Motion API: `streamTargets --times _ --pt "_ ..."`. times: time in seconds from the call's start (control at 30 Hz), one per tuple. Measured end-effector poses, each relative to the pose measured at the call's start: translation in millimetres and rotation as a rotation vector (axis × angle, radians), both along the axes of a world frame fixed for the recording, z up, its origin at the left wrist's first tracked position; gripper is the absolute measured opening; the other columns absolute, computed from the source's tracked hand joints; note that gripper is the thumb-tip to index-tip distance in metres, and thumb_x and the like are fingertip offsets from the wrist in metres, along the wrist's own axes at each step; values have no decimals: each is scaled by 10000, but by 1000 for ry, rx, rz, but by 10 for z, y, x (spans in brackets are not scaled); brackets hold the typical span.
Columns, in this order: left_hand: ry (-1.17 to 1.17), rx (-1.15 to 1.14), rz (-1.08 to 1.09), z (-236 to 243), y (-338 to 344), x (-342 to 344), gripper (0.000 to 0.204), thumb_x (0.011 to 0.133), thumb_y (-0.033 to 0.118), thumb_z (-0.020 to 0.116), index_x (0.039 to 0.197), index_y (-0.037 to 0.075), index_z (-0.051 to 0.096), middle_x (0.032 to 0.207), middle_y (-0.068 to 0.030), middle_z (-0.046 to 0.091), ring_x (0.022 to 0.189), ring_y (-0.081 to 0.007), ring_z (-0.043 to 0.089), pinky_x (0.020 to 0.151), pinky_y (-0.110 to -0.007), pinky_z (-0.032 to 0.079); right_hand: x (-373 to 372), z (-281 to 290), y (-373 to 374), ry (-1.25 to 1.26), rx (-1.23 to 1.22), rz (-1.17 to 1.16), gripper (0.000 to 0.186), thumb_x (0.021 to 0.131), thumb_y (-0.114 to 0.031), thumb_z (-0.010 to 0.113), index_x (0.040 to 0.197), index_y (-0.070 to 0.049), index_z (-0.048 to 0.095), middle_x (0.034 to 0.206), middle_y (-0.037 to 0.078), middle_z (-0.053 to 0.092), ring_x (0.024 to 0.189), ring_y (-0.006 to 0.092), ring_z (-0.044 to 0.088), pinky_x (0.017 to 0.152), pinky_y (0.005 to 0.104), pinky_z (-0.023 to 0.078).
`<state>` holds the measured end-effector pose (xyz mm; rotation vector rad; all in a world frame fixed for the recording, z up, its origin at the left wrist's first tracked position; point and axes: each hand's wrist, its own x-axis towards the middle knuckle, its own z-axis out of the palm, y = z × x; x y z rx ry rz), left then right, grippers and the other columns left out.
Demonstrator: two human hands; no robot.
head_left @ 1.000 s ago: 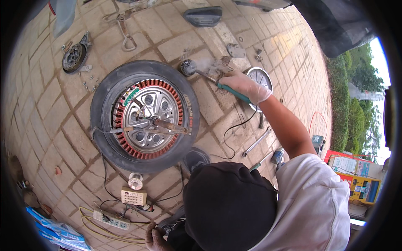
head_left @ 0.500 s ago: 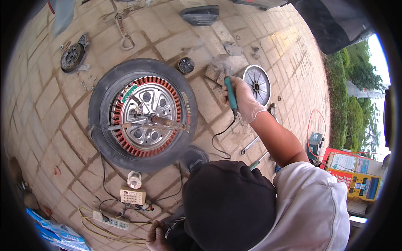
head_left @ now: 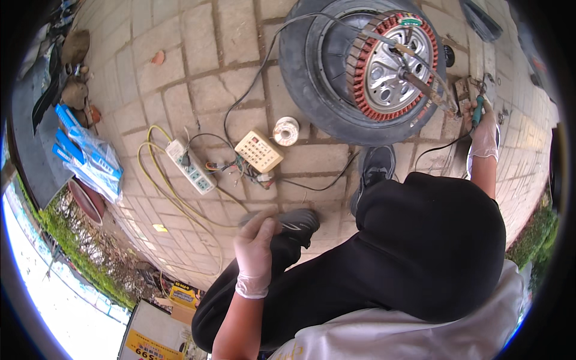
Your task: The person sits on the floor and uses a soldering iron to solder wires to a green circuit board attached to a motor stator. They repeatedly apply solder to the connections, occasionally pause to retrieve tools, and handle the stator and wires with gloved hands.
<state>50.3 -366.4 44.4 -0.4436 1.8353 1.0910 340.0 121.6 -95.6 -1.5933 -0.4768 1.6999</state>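
Observation:
My right hand (head_left: 487, 123), in a clear glove, grips the teal handle of a soldering iron (head_left: 478, 111). Its tip end is over a worn block (head_left: 462, 90) on the paving. Left of it lies a hub motor wheel: copper-wound stator (head_left: 393, 66) with a silver centre, raised at an angle from the black tyre (head_left: 306, 90). A sleeved cable (head_left: 425, 87) runs from its axle. My left hand (head_left: 255, 243), also gloved, is closed, fingers curled and thumb pressed in, above my shoe; what it holds, if anything, I cannot make out.
A solder wire spool (head_left: 286, 131), a beige box with rows of small marks (head_left: 259, 151) and a power strip (head_left: 191, 168) lie between my left hand and the wheel. Yellow and black cords loop across the paving. Blue packages in plastic (head_left: 90, 156) are at far left.
The view has swung left, so the wheel shows farther right. The stator now looks tilted and raised from the tyre. My left hand shows more fully; my right still grips the soldering iron.

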Motion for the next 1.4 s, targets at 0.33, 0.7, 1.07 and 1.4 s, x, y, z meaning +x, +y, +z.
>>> streamTargets --times 0.33,0.7,1.07,1.4 --pt "108 44 -51 758 76 -245 186 851 -10 557 998 -89 640 902 -111 629 864 -177 572 837 -293 442 61 137 -141 -236 -105 -21 513 931 -356 578 1267 4 436 1259 155 512 1143 279 540 934 490 448" --pt "-150 196 10 1468 -318 -655 182 884 44 620 1019 -61 681 958 -84 680 889 -145 613 784 -278 508 -786 2037 -1085 -714 295 394 439 896 -252 588 1276 -40 534 1055 18 598 962 133 538 830 282 421" --pt "364 487 -254 3332 -972 -79 324 890 174 643 1160 1 596 938 -80 648 787 -213 626 695 -354 526 -2426 5337 -3557 -211 656 2074 489 880 -379 576 1225 -31 577 1071 148 669 1006 275 646 871 363 494" --pt "-28 701 299 6351 -2281 550 380 914 204 614 1248 43 533 1017 -40 627 886 -149 609 766 -300 497 -2318 7190 -5052 452 859 2234 341 874 -258 585 1112 -15 603 982 131 670 911 235 633 818 352 483"
